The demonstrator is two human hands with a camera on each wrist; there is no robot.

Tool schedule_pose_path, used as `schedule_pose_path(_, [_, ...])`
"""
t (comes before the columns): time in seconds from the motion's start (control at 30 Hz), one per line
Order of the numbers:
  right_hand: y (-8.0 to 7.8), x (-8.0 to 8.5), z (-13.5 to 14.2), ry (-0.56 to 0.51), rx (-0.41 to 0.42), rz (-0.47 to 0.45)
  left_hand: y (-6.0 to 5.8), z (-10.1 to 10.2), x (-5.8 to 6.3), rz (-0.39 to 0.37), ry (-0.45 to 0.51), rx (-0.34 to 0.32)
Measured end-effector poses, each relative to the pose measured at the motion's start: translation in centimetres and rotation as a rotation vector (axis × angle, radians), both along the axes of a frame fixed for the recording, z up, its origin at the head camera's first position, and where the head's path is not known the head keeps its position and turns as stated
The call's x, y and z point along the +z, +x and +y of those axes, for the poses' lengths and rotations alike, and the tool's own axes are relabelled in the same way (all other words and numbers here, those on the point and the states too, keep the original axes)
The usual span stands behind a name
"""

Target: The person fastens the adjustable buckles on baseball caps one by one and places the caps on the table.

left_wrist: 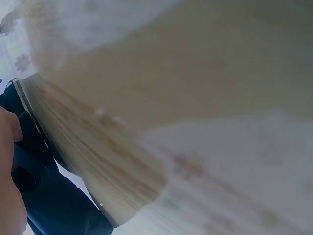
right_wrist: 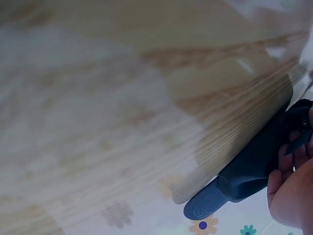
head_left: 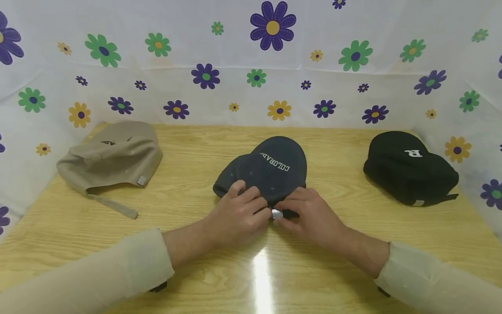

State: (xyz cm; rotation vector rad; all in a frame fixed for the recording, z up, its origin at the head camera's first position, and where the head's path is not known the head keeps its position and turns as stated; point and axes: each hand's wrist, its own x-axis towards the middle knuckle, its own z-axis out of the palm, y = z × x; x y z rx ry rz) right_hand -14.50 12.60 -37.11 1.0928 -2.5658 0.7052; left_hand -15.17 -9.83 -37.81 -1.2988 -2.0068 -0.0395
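Observation:
A navy cap (head_left: 279, 174) with COLORADO lettering lies mid-table in the head view, its back closure towards me. My left hand (head_left: 240, 216) grips the closure from the left, fingers curled beside a silver buckle (head_left: 277, 213). From the right, my right hand (head_left: 313, 216) pinches the dark strap (head_left: 289, 214) next to that buckle. The strap's loose end (right_wrist: 298, 142) shows between the right fingers in the right wrist view. Only part of the cap (left_wrist: 58, 200) appears in the left wrist view, beside the left hand (left_wrist: 11, 181).
On the left of the wooden table (head_left: 188, 152) sits a beige cap (head_left: 117, 161), its strap (head_left: 115, 206) hanging loose towards me. A black cap (head_left: 408, 174) with a white R is at the right. Flower-printed cloth (head_left: 235, 48) encloses the back and sides.

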Motion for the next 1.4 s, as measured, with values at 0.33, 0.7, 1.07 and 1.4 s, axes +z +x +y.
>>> schedule_pose_path(0.33, [-0.01, 0.04, 0.06, -0.01, 0.005, -0.007, -0.14, -0.01, 0.0, -0.004, 0.02, -0.036])
schedule_pose_path(0.7, [-0.03, -0.06, 0.13, 0.005, -0.001, -0.023, -0.24, 0.18, -0.14, 0.021, 0.036, -0.065])
schedule_pose_path(1.07, [0.0, -0.19, 0.04, 0.01, -0.002, -0.03, -0.1, 0.19, -0.24, 0.047, 0.039, -0.067])
schedule_pose_path(1.4, [0.05, -0.26, 0.02, 0.02, 0.02, -0.03, 0.05, 0.43, -0.43, 0.068, 0.037, -0.085])
